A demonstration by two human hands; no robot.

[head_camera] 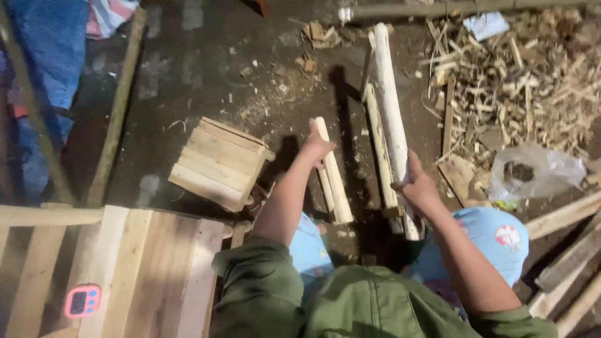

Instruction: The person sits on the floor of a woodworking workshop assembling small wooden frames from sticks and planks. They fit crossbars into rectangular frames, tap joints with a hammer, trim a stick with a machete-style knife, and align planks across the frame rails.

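Note:
My left hand grips the top of a short pale wooden stick that stands tilted on the dark ground between my knees. My right hand is closed around a long peeled pale pole that runs away from me toward the top of the view. A thinner pale stick lies just left of the pole, between both hands. Green sleeves are rolled up on both arms, and light blue trousers show below.
A small slatted wooden stool lies left of my left hand. A larger pale plank piece with a pink timer sits at lower left. Wood chips, a plastic bag, loose planks and a bamboo pole surround the spot.

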